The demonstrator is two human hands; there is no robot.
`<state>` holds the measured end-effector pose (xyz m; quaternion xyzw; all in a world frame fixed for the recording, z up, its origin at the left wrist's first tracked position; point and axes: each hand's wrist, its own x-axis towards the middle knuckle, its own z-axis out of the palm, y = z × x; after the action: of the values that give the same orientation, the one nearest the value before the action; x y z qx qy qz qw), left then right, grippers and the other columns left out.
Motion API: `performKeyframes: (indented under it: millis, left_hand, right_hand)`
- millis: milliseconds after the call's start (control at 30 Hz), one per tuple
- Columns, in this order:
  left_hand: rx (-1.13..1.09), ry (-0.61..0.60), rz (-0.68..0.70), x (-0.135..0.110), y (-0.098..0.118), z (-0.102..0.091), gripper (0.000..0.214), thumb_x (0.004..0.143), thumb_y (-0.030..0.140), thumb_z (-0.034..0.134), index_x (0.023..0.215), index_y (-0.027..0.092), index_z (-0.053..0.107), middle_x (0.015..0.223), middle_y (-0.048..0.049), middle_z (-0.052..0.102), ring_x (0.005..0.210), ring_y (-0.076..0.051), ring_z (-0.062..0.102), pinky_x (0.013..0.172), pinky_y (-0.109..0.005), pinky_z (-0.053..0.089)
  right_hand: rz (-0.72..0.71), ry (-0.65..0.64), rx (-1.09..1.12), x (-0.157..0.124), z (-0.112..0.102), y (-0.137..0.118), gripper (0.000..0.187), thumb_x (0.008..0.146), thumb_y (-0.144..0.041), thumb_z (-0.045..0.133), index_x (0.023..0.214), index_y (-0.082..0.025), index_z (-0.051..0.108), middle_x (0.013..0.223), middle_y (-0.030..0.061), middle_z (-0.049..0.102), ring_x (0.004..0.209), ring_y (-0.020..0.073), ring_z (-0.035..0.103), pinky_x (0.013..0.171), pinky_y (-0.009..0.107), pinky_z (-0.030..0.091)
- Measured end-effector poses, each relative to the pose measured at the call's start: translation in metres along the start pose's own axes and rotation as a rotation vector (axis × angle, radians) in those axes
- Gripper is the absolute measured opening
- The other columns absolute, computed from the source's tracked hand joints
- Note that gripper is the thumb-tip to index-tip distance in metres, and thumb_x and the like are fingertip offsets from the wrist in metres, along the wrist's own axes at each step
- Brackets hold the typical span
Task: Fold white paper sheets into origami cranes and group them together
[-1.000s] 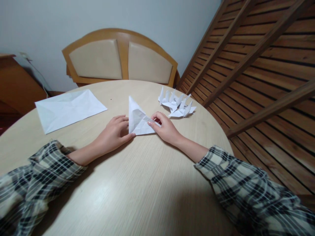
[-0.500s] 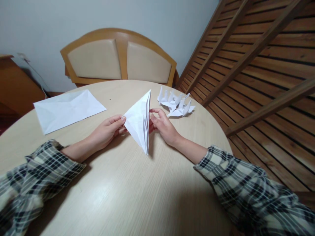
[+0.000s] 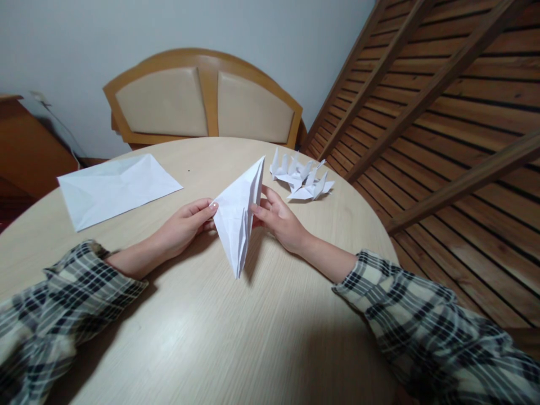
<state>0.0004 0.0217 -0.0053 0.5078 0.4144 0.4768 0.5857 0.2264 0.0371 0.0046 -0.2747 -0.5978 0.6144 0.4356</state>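
Note:
A folded sheet of white paper (image 3: 234, 216), triangular with several layers along its right side, is held up over the table between both hands. My left hand (image 3: 185, 228) pinches its left corner, thumb on the near face and fingers behind. On the other side, my right hand (image 3: 280, 220) grips the layered edge, with the thumb in front and the other fingers partly hidden behind the paper. The paper's lower tip points down toward me and its upper tip leans to the right.
A creased white sheet (image 3: 120, 188) lies on the round wooden table (image 3: 202, 337) at the left. Several folded paper cranes (image 3: 301, 177) stand together at the back right. Beyond the table are a padded chair back (image 3: 211, 95) and a slatted wooden panel (image 3: 442, 112).
The folded paper has tilted, its lower tip swinging left and its upper tip right. My right thumb has come round onto the near side of the layered edge.

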Motion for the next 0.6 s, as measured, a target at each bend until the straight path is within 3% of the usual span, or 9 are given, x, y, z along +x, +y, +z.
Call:
performKeyframes:
  millis: [200,367,600]
  left_hand:
    - [0.014,-0.039,0.029,-0.002,0.004,0.004,0.023,0.082,0.038,0.079,0.081,0.017,0.070,0.070,-0.0006,0.062,0.062,-0.013,0.055,0.057,-0.024,0.048]
    - [0.056,-0.070,0.024,-0.006,0.011,0.010,0.032,0.075,0.045,0.084,0.072,0.016,0.070,0.066,0.0004,0.059,0.059,-0.010,0.050,0.052,-0.021,0.041]
    - [0.110,-0.096,-0.031,-0.009,0.007,0.005,0.034,0.076,0.047,0.081,0.070,0.015,0.071,0.064,-0.0013,0.061,0.059,-0.012,0.052,0.057,-0.025,0.043]
  right_hand:
    - [-0.085,-0.020,-0.068,0.002,-0.001,0.008,0.037,0.079,-0.028,0.067,0.114,-0.025,0.058,0.111,0.0036,0.070,0.101,0.0208,0.066,0.088,0.038,0.058]
    - [-0.048,0.017,-0.046,0.001,-0.001,0.016,0.033,0.072,-0.024,0.071,0.104,-0.022,0.064,0.108,0.0044,0.075,0.104,0.0231,0.068,0.103,0.047,0.053]
    - [0.022,0.012,-0.028,-0.005,0.005,0.022,0.038,0.068,-0.034,0.081,0.101,-0.019,0.070,0.117,0.0108,0.074,0.108,0.0271,0.068,0.108,0.053,0.051]
